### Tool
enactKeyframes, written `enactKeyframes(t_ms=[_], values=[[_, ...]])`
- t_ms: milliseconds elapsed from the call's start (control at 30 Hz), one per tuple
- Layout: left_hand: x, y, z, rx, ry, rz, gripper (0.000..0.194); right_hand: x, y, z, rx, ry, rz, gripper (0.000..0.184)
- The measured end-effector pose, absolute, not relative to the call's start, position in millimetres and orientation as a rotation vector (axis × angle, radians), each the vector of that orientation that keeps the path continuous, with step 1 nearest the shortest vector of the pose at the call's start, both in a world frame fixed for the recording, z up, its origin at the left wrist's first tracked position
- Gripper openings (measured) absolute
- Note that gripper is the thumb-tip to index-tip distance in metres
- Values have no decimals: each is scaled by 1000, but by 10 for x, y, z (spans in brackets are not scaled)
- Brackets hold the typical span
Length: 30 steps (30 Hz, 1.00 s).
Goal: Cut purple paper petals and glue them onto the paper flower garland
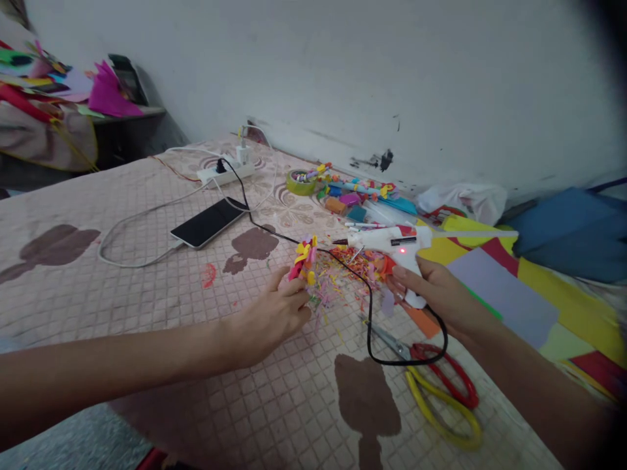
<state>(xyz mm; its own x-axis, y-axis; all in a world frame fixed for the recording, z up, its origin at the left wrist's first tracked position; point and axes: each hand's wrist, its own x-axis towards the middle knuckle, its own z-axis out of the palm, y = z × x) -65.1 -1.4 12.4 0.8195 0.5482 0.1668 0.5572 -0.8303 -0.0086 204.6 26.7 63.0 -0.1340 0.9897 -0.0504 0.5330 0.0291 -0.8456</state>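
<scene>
**Small multicoloured craft piece [307, 258] in the left hand [281, 312], white plastic glue gun [386, 240] in the right hand [434, 284]**

We see the left hand pinching the craft piece, its yellow, red and pink bits showing above the fingers; its lower part is hidden from us. The right hand is wrapped around the glue gun's handle, but we cannot tell whether the trigger is pressed. The nozzle points towards the craft piece, apart from it. Between the hands, thin coloured paper shreds [337, 277] lie on the pink patterned counter [161, 346], too tangled to separate. A black cable [370, 320] loops below the right hand, over the metal scissors with red and yellow handles [409, 359]. Beyond the left hand lies a black-screened phone [209, 223]. Both forearms run out of view.
</scene>
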Motion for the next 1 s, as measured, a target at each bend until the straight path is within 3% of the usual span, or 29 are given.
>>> enactKeyframes(t_ms=[333,500,633,800,1000], values=[[-720,-28,309,-3062,-936,-584,17,2033,242,638,-1572,-1581,1070,35],[-845,195,317,-3037,-1357,-1156,8,2058,271,589,-1584,-1579,1158,36],[-895,442,279,-2975,-1527,-1415,5,2019,298,625,-1538,-1714,1143,37],[-896,612,220,-2882,-1340,-1604,4,1939,329,691,-1550,-1697,1223,36],[-884,747,180,-2902,-827,-1671,21,1920,412,694,-1594,-1756,1172,37]])
